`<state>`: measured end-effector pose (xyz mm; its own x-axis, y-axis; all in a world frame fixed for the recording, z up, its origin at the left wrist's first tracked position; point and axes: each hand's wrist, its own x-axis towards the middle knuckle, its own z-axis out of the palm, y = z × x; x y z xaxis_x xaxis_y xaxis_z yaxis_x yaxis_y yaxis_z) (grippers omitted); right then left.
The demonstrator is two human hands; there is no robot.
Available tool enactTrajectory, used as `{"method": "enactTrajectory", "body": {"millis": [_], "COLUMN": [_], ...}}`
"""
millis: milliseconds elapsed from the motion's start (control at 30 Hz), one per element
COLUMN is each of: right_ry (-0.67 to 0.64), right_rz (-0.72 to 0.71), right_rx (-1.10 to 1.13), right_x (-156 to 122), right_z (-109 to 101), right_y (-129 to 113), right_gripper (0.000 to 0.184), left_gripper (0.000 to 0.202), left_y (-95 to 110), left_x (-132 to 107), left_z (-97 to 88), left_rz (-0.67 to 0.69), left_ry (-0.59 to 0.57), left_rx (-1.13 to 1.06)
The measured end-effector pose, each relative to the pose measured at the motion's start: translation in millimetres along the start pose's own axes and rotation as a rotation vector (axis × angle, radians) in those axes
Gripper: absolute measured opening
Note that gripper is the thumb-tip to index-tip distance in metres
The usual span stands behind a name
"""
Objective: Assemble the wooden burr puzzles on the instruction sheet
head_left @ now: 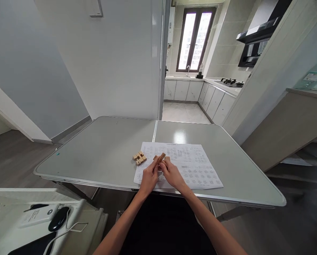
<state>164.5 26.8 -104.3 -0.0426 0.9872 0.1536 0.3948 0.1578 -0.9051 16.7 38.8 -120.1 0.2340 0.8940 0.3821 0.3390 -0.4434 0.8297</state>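
My left hand [149,176] and my right hand [172,174] meet above a printed sheet, fingers closed around several notched wooden puzzle pieces [161,157]. One piece sticks up at a slant between the hands, and others show at the fingertips. My fingers cover much of the pieces, so how they fit together is hidden. Just left of my left hand, a small cluster of interlocked wooden blocks [139,158] lies at the edge of the paper. The white sheet [201,170] carries rows of small printed diagrams.
The grey folding table [107,148] has a seam running away from me. At lower left, a white cart [4,212] holds a black mouse [59,219], a white box and a cable. Beyond the table, a doorway opens on a kitchen with a sink and a stove [230,83].
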Motion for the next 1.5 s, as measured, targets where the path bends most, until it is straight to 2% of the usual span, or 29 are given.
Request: {"method": "enactTrajectory", "body": {"millis": [267, 367, 433, 467, 567, 667, 767, 867, 933, 1100, 1333, 1500], "right_ry": [0.014, -0.11, -0.22, -0.201, -0.016, 0.036, 0.058, 0.03, 0.008, 0.0, -0.021, 0.035], "right_rz": [-0.022, 0.025, 0.077, 0.086, 0.054, 0.03, 0.091, 0.153, 0.169, 0.166, 0.112, 0.147], "right_rx": [0.003, 0.044, 0.074, 0.042, -0.172, -0.313, -0.501, -0.654, -0.662, -0.54, -0.244, 0.391], "right_x": [1, -4, -8, -9, -7, 1, 8, 11, 12, 16, 16, 16], "right_z": [1, -16, -33, -41, -56, -51, -35, -24, -20, -23, -46, -66], "right_y": [-1, -2, 0, 2, 11, 15, 14, 12, 13, 25, 30, 16], "right_gripper": [0.029, 0.029, 0.037, 0.04, 0.038, 0.03, 0.03, 0.034, 0.028, 0.003, 0.035, 0.05], "left_gripper": [0.047, 0.047, 0.046, 0.046, 0.045, 0.045, 0.045, 0.045, 0.045, 0.044, 0.044, 0.043], "left_y": [0, -1, -1, -1, 0, 1, 1, 1, 2, 3, 6, 8], "left_x": [0, -1, -1, -1, -1, -2, -2, -2, -2, -2, -3, -2], "left_z": [0.3, 1.1, 2.4, 3.1, 4.6, 4.4, 3.3, 2.3, 1.8, 1.0, 0.0, 0.4], "left_rz": [-0.027, -0.029, -0.04, -0.046, -0.049, -0.052, -0.067, -0.073, -0.075, -0.085, -0.115, -0.12], "left_ry": [0.021, 0.041, 0.049, 0.052, 0.072, 0.116, 0.136, 0.139, 0.139, 0.138, 0.129, 0.144], "left_rx": [-0.003, -0.012, -0.034, -0.043, -0.039, -0.025, -0.026, -0.034, -0.038, -0.027, -0.036, -0.029]}}
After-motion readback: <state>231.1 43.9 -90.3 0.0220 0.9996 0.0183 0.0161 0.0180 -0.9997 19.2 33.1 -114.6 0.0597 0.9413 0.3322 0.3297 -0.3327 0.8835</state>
